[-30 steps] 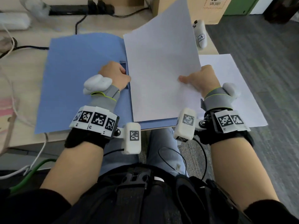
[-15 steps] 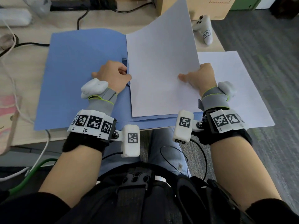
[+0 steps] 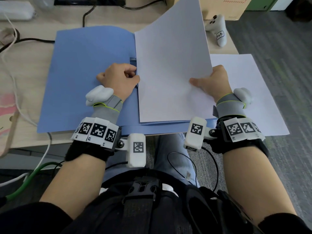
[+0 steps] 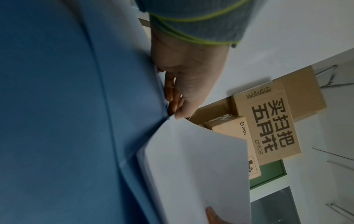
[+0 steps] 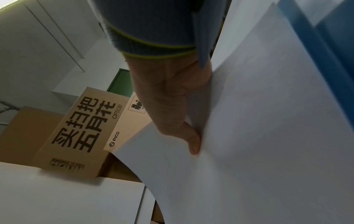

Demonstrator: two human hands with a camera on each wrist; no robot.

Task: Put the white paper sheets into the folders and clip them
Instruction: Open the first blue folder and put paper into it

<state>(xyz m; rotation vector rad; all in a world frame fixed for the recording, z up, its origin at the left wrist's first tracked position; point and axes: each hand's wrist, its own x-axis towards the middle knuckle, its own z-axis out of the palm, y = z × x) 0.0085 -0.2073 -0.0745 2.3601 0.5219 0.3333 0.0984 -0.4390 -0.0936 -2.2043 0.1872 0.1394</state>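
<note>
**Sheet angled toward the folder's clip**

Pale wood worktop [image 3: 38,68] fills the head view, cables trailing along its left side. At its centre the left hand [image 3: 120,80] rests on the open blue folder [image 3: 84,73], its fingers curled at the spine where a small clip [image 3: 133,59] shows; they appear to be holding the clip's lever, most likely to keep it raised, though the exact contact is hidden behind the paper edge. The right hand [image 3: 214,81] pinches the right edge of a white paper sheet [image 3: 170,65], thumb on top and fingers beneath. That sheet is tilted, its left edge down against the spine and its far right corner lifted, probably so the edge can slide under the clip. Its lower part already lies on the folder's right leaf. Further right, another sheet [image 3: 249,92] lies flat, overhanging the worktop edge, seemingly waiting its turn. Beyond it rest a white controller [image 3: 217,29] and a cardboard box [image 3: 226,7].
</note>
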